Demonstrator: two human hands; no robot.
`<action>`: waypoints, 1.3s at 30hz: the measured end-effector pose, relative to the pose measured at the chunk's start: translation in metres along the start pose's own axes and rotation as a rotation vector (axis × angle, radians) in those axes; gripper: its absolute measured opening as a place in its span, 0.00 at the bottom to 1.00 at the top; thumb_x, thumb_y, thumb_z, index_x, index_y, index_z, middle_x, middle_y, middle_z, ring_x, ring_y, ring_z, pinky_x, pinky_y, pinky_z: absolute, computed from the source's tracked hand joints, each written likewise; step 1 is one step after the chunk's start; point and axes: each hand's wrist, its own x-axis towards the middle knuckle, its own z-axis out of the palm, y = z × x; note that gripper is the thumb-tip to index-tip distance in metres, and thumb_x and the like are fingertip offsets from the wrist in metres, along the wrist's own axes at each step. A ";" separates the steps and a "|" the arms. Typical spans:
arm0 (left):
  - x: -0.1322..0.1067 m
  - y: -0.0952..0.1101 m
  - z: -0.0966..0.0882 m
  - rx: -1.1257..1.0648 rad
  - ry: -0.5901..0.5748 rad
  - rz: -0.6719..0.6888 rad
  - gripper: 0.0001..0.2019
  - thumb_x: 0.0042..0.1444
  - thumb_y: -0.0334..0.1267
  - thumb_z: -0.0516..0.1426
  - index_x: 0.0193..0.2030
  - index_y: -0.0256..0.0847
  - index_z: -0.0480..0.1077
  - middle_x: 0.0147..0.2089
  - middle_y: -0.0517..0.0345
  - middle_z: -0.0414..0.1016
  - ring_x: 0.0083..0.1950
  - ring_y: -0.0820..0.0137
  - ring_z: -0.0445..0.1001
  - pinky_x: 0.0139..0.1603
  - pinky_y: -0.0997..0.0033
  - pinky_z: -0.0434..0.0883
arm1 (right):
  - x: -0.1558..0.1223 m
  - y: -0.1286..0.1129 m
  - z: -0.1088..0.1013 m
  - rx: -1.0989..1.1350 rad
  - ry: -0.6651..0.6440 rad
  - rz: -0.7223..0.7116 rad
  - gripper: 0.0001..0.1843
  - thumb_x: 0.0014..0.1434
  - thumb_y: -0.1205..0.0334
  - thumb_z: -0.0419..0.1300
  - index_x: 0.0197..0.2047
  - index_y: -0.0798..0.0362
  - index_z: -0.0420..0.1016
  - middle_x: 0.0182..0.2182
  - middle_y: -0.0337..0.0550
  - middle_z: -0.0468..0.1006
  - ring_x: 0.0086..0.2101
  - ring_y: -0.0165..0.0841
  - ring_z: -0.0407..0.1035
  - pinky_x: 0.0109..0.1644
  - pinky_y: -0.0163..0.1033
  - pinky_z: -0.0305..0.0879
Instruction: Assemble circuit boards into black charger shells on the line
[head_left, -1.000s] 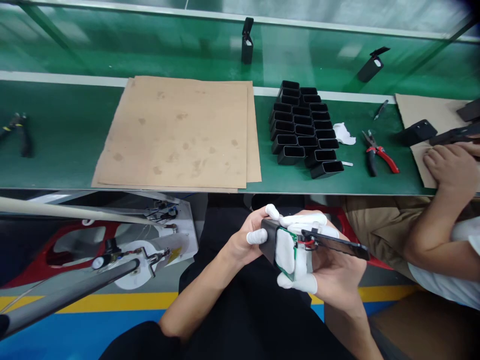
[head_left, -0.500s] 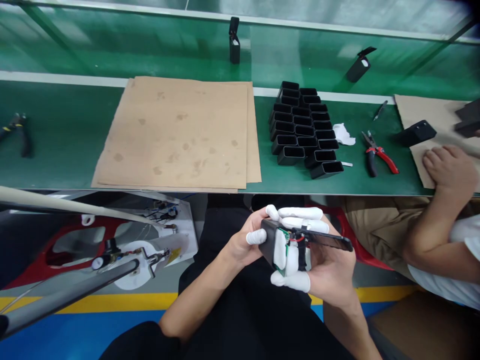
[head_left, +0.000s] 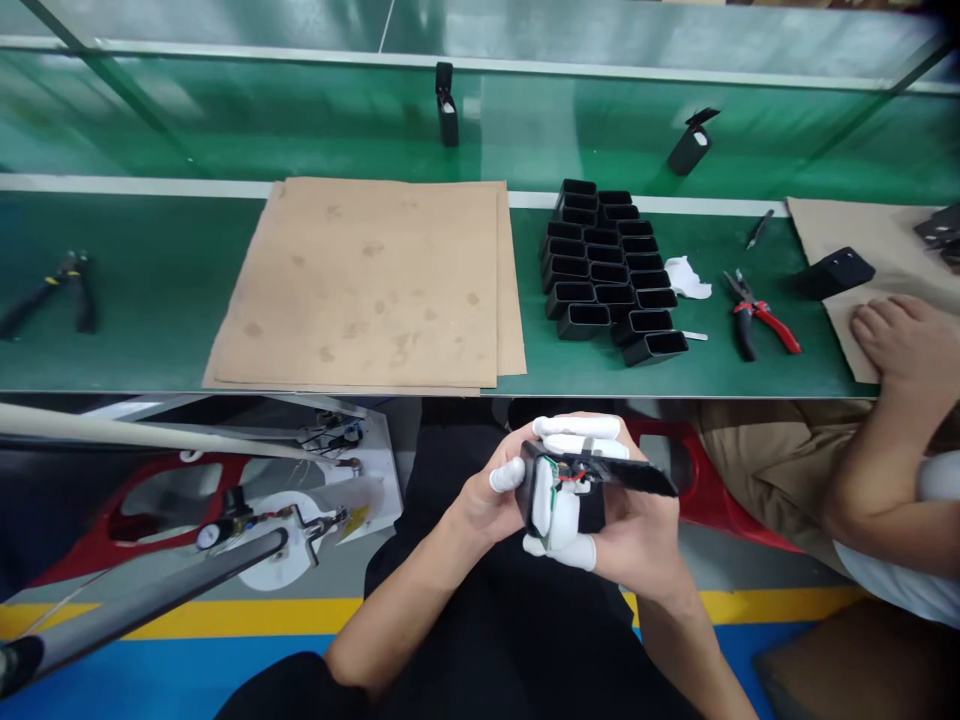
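My left hand, with white finger cots, is closed around a small black plastic case, held above my lap in front of the bench edge. From the case's open end stick white cell-like blocks and the edge of a green circuit board. Red and black wires run from them to a flat black lid, which is swung out to the right. My right hand, also in white finger cots, grips the white blocks and the lid side; its palm is partly behind the lid.
Rows of empty black cases stand on the green bench beside cardboard sheets. Red-and-black pliers, a white scrap and other pliers lie about. Two open-lidded units are at the back. A co-worker's arm rests right.
Both hands have shifted slightly left with the case and its inner parts, and the white blocks look closer to the case. The units at the back moved left. The camera view tilted up slightly.
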 end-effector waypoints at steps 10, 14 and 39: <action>-0.028 0.049 0.000 0.616 0.135 0.302 0.31 0.63 0.58 0.63 0.68 0.46 0.68 0.60 0.46 0.73 0.55 0.58 0.75 0.60 0.56 0.74 | 0.026 0.027 -0.003 -0.041 -0.030 -0.065 0.39 0.46 0.59 0.83 0.60 0.42 0.78 0.52 0.47 0.81 0.51 0.48 0.75 0.59 0.58 0.73; -0.035 0.055 0.005 0.674 0.187 0.273 0.29 0.61 0.50 0.68 0.66 0.49 0.68 0.58 0.49 0.73 0.49 0.64 0.76 0.55 0.62 0.76 | 0.033 0.029 0.000 -0.086 -0.097 -0.148 0.38 0.48 0.59 0.83 0.61 0.41 0.78 0.52 0.46 0.83 0.52 0.47 0.74 0.61 0.58 0.71; -0.044 0.049 0.007 1.100 0.207 0.752 0.29 0.58 0.44 0.68 0.67 0.48 0.71 0.67 0.42 0.72 0.66 0.46 0.74 0.67 0.39 0.74 | 0.021 0.040 0.003 0.100 -0.012 -0.007 0.40 0.42 0.57 0.85 0.59 0.43 0.81 0.54 0.48 0.81 0.53 0.49 0.77 0.61 0.58 0.76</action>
